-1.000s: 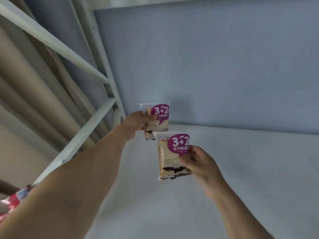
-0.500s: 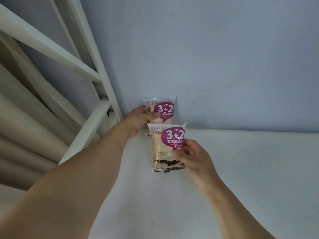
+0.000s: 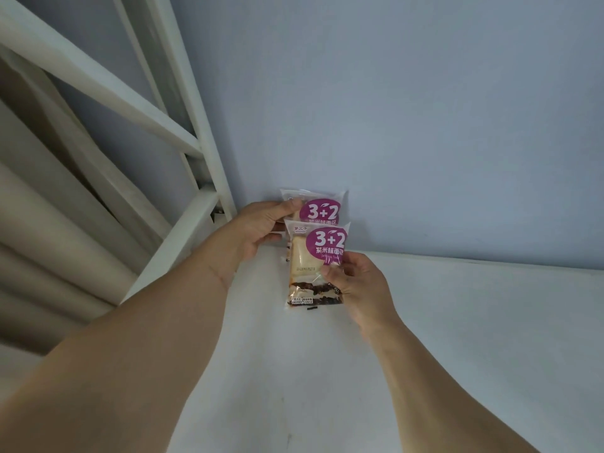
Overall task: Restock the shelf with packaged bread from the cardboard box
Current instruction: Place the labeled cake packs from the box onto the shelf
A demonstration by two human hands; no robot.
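Note:
Two clear bread packets with purple "3+2" labels stand upright at the back left corner of the white shelf board (image 3: 457, 338). My left hand (image 3: 258, 228) grips the rear bread packet (image 3: 322, 209) by its left edge, close against the pale blue back wall. My right hand (image 3: 356, 282) pinches the front bread packet (image 3: 313, 266) on its right side, right in front of the rear one and overlapping it. The lower part of the rear packet is hidden. The cardboard box is out of view.
The white metal shelf upright (image 3: 202, 125) and cross rails (image 3: 98, 83) run diagonally at the left, beside the packets. Beige curtain folds (image 3: 42, 240) hang beyond the frame. The shelf board stretches bare to the right and toward me.
Both hands have pushed the packets further back into the corner. The front packet has closed up against the rear one, and the view has moved in closer.

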